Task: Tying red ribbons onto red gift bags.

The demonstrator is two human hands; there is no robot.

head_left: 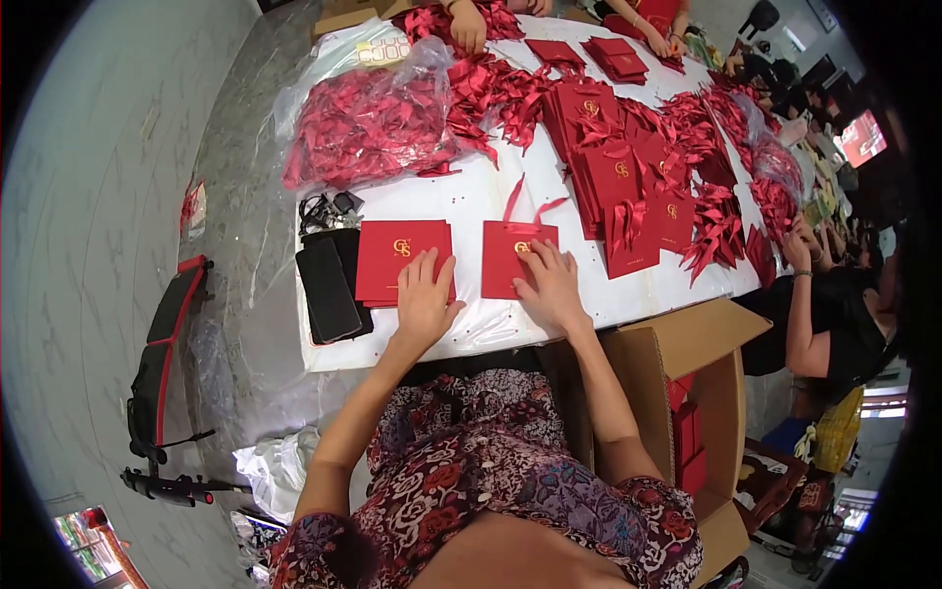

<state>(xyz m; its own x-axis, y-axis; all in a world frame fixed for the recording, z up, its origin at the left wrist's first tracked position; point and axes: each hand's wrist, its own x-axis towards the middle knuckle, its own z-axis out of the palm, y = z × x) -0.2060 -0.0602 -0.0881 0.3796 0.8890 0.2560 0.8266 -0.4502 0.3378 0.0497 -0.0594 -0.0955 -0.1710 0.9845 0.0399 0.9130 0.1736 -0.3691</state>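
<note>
Grey veined wall [88,245] fills the far left, with a black-and-red folded item [167,334] in front of it. White-topped table [469,206] takes the middle.

Left end of table: black phone [330,299] flat near the edge, cables and keys [329,211] just behind it. Further back, clear plastic bag [368,128] stuffed with red ribbon.

Next right, stack of red pouches [381,270], gold mark on the top one, lying just beside the phone. Left hand [424,304] rests on its lower right part: fingers straight, slightly apart, thumb out to the side, nothing gripped.

Short gap, then single red pouch [498,275] flat on the table, its two ribbon handles [512,196] pointing away from the person. Right hand [551,290] lies over its right side, fingers spread on the front face, thumb toward the lower edge, not closed around it.

Right of that: big overlapping pile of red pouches [613,177] with ribbon heaps. Below it, open cardboard box [628,378], red goods [690,432] inside.

Far right: co-worker in black [814,314], arm raised; lens edge is dark and warped, so their hand's grip is hard to read.
</note>
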